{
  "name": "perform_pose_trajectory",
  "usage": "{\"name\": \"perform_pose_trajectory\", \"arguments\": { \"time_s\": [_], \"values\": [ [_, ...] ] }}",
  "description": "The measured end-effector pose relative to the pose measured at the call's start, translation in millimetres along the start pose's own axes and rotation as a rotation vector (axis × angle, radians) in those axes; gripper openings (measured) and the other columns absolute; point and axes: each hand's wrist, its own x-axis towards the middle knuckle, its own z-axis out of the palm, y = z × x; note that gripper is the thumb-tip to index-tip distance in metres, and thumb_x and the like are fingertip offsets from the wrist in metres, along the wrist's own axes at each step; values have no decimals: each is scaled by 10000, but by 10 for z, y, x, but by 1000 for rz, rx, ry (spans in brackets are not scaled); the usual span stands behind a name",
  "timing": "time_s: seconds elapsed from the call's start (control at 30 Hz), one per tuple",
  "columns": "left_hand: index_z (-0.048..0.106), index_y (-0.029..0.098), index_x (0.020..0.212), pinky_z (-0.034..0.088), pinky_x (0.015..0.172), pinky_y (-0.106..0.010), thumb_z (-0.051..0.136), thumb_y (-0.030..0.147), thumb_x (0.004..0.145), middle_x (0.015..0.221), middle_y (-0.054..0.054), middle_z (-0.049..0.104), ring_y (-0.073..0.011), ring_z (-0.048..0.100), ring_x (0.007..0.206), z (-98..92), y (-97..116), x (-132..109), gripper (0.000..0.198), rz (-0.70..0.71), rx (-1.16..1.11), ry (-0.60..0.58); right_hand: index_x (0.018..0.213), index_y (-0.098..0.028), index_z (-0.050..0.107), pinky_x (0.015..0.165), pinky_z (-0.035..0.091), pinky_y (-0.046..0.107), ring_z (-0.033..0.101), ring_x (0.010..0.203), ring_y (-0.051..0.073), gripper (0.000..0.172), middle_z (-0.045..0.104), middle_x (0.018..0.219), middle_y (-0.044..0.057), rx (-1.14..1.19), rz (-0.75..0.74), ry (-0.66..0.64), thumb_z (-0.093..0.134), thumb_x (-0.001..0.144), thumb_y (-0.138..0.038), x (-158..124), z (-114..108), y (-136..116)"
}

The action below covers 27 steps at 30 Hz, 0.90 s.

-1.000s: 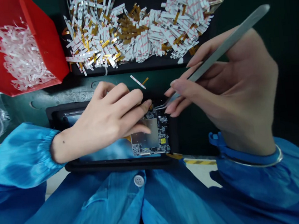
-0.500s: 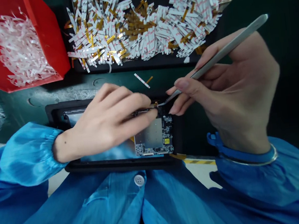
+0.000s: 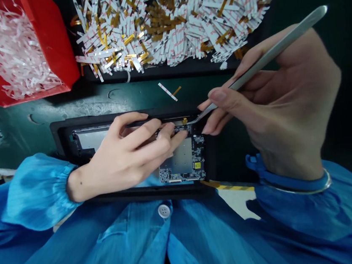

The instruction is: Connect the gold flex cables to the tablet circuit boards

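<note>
we see the bare left hand (image 3: pixel 127 154) spread wide, fingers resting on a dark rectangular circuit board with a silver shield (image 3: pixel 179 159), which sits in a black rectangular tray (image 3: pixel 182 189); the bare right hand (image 3: pixel 281 107) pinches narrow on long steel tweezers (image 3: pixel 280 46), tips at the board's top edge.

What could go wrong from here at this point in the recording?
The tweezers in the right hand have their tips at the top edge of the circuit board, so a slip could scratch it or catch a small part. The fingers of the left hand rest over the board, and bare skin might smudge or press on it. A loose strip lies just above the black tray and could get knocked in.
</note>
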Motion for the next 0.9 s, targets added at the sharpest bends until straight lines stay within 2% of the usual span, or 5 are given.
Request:
{"name": "perform_pose_trajectory", "arguments": {
  "time_s": [0.17,0.37,0.57,0.77,0.9],
  "values": [
    [586,169,1304,568,911,-341,574,174,976,1163,26,738,-147,684,1052,3,21,-15,329,-8,13,-11,915,-241,484,544,633,224,744,721,136,263,559,667,-105,-123,-77,-12,708,850,-120,-12,-4,-31],
    [599,139,1294,522,978,-311,577,59,932,1138,0,722,-148,638,1125,7,123,-38,372,-60,92,-100,902,-241,471,512,619,253,730,674,144,302,541,702,-92,-115,-93,-48,745,825,-139,2,-18,-29],
    [535,162,1370,484,971,-378,504,268,1010,1209,5,724,-195,630,1125,12,91,-42,377,-133,-98,-61,892,-251,459,511,616,251,720,656,138,311,526,683,-96,-87,-69,-50,759,826,-195,10,-29,-54],
    [577,178,1339,468,903,-372,622,247,952,1142,30,746,-186,645,1053,6,39,-3,395,-33,12,-42,887,-252,459,492,592,255,710,632,137,281,561,667,-95,-60,-46,-23,717,845,-148,2,30,-40],
    [527,202,1389,451,893,-362,551,275,1001,1303,7,684,-189,623,1150,19,-2,-30,396,-32,-5,-55,810,-250,527,449,537,268,626,537,115,168,497,632,-64,1,-181,214,662,911,-251,-113,-11,-6]
  ]
}}
